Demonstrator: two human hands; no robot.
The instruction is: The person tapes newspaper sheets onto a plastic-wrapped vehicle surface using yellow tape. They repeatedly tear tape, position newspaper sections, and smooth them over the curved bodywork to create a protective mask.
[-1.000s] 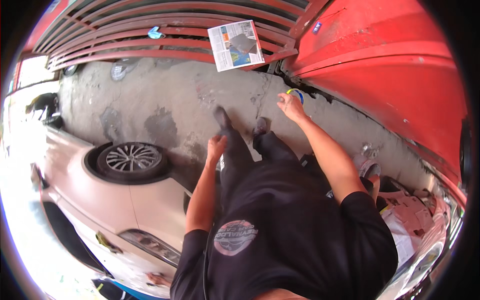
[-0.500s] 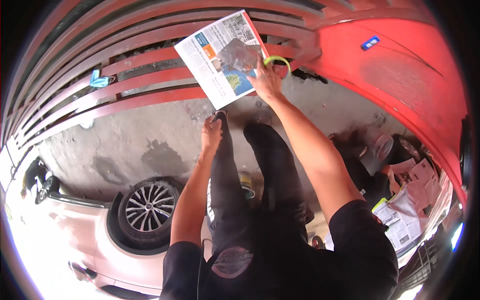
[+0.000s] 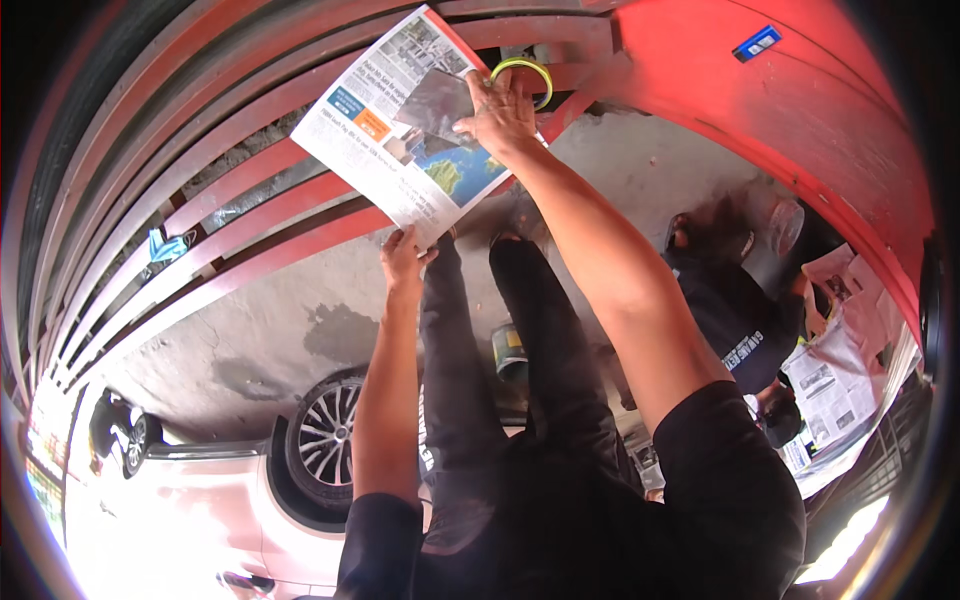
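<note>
A printed newspaper sheet (image 3: pixel 385 170) lies across dark red slats in front of me. My right hand (image 3: pixel 503 118) is spread over its right edge with fingers stretched out. A yellow-green ring like a tape roll (image 3: pixel 548 80) sits against those fingers; whether they hold it I cannot tell. Beside the thumb is a dark grey square (image 3: pixel 432 103) on the sheet; whether loose or printed is unclear. At the sheet's near corner my left hand (image 3: pixel 403 262) is closed, its fingertips pinching the paper's edge.
Red slats (image 3: pixel 250 235) run to the left, with a blue face mask (image 3: pixel 168 246) on them. A blue packet (image 3: pixel 757 43) rests on a large red panel (image 3: pixel 700 70). A tin (image 3: pixel 509 350) stands between my legs. Another person (image 3: pixel 735 310) is near newspaper-covered bodywork. A pale car (image 3: pixel 200 500) stands left.
The newspaper has shifted left and turned slightly. My left hand has risen to its near corner. My right hand has moved farther away and left. The view has tilted.
</note>
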